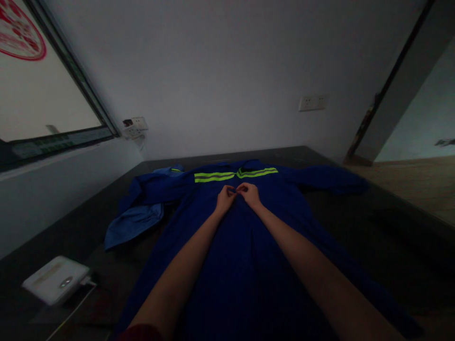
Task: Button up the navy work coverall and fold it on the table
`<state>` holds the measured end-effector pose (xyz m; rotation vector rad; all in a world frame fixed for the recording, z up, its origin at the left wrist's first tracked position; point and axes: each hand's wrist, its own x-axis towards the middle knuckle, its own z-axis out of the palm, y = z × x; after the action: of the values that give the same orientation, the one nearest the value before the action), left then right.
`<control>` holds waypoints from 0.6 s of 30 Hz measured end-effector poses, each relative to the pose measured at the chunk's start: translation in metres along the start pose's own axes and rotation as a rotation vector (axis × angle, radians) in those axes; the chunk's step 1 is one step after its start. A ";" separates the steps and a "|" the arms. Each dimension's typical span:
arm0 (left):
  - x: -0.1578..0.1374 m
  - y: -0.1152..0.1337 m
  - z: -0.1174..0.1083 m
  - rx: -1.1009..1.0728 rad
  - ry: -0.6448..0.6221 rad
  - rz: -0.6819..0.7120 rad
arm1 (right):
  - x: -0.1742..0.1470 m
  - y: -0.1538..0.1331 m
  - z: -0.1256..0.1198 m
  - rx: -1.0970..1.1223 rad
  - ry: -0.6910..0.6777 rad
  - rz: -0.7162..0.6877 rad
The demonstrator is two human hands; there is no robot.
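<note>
Blue cloth garment [231, 255], flat, lime stripes [214, 177], left grip [233, 190], right grip [238, 190] both pinching it

A plain indoor room was indicated by a pale wall [213, 85], power sockets [313, 103], a framed window [46, 94] and a dark tabletop [88, 229]; its exact use could not be told.

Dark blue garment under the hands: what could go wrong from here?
The left hand and right hand nearly meet on the dark blue garment, so they might hide a misaligned front. Pulling it could drag the lighter blue garment under its sleeve. Dim light may obscure small details.
</note>
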<state>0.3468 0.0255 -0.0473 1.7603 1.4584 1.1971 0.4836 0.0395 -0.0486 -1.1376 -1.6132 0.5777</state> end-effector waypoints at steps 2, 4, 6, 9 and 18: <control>0.001 0.000 0.000 0.004 -0.006 -0.009 | 0.002 0.003 0.001 0.037 0.015 0.028; 0.003 0.001 0.001 0.011 -0.014 -0.019 | 0.003 0.006 0.002 0.068 0.027 0.060; 0.003 0.001 0.001 0.023 -0.017 -0.025 | 0.005 0.009 0.004 0.093 0.036 0.094; 0.003 0.003 0.003 0.050 -0.015 -0.021 | 0.006 0.013 0.005 0.121 0.032 0.136; -0.003 0.004 0.003 0.105 0.028 0.024 | 0.007 0.013 0.001 0.145 -0.039 0.132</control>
<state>0.3511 0.0223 -0.0459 1.8425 1.5455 1.1809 0.4871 0.0512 -0.0566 -1.1358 -1.5106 0.7939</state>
